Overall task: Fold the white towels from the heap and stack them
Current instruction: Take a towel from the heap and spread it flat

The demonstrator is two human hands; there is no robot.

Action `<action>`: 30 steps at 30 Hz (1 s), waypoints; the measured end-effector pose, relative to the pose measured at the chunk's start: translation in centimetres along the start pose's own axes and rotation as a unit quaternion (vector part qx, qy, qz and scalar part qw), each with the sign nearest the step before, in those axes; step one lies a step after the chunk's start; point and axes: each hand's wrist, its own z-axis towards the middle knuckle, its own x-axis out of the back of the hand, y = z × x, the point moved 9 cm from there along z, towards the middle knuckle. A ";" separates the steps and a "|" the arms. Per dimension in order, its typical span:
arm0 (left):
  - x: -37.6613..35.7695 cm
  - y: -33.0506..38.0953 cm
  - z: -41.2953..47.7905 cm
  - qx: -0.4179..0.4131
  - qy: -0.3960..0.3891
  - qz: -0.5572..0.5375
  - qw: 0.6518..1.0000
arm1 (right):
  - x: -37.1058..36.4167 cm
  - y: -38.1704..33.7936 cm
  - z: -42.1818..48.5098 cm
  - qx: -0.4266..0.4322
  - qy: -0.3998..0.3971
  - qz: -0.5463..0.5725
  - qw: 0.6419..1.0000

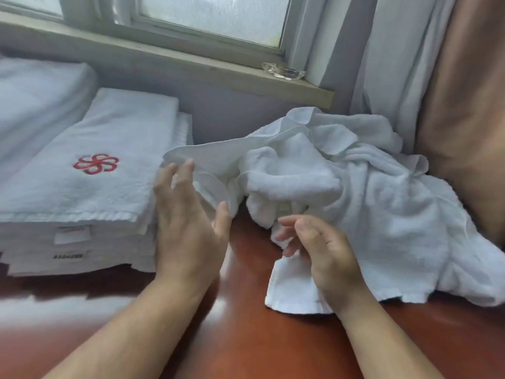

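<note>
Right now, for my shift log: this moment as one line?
left hand open at towel heap edge | right hand over towel corner, grip unclear | folded towel stack: left

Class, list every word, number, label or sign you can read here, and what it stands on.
No readable words or numbers.
Red flower emblem on the top folded towel: a sign without letters.
Lower tag on the stack edge: dark print, too blurred.
Upper tag: nothing legible.

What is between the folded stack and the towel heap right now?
In the head view, the left hand, fingers straight at a towel edge reaching from the heap; nearer, bare table.
</note>
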 end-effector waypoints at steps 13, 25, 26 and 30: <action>-1.6 -0.9 0.1 0.001 -0.100 0.061 0.993 | -2.1 2.4 0.4 -0.061 -0.068 0.037 0.995; 2.1 1.5 -2.8 -0.094 -0.109 -0.030 0.989 | -1.4 2.0 2.3 -0.081 0.013 0.249 0.965; 2.8 1.5 -3.2 -0.104 -0.110 -0.031 0.988 | -0.9 2.0 2.4 -0.084 0.034 0.261 0.961; 5.0 0.9 -4.2 -0.102 -0.134 -0.132 0.977 | -1.1 0.9 2.8 -0.070 0.018 0.268 0.961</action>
